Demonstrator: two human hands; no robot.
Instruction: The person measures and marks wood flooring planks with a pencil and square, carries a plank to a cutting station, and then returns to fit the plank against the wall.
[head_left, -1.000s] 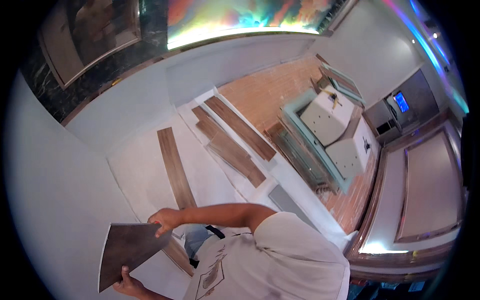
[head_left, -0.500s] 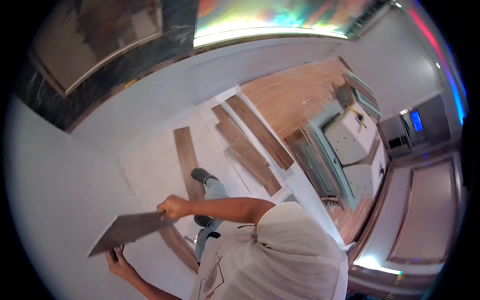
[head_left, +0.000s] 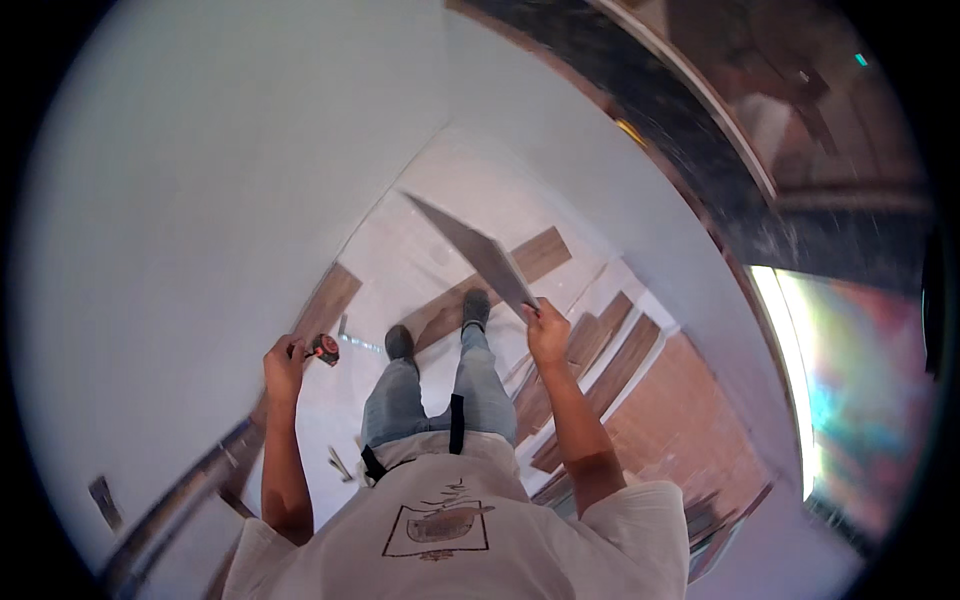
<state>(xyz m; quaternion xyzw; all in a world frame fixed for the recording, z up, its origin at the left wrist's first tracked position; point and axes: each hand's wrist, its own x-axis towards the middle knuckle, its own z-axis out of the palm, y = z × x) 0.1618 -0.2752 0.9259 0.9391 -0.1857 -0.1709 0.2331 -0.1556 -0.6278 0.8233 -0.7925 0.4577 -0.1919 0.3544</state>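
My right hand [head_left: 545, 330] grips one end of a flat greyish plank [head_left: 470, 250], which slants up and away to the left. My left hand [head_left: 284, 360] is closed on a black and red tape measure [head_left: 323, 349], out to the left of my legs. Beneath my shoes a brown plank [head_left: 540, 255] lies on the white floor [head_left: 440, 200], and another [head_left: 334, 298] runs along the left wall's foot.
A pale wall [head_left: 200, 200] curves up at the left. More brown planks [head_left: 622, 366] lie to my right beside a reddish floor area [head_left: 680, 400]. Dark marble trim [head_left: 700, 120] and a lit colourful panel [head_left: 860, 380] run along the upper right.
My view has swung round. My left hand has let go of the plank and moved left, with the tape measure now visible in it; my right hand still holds the plank.
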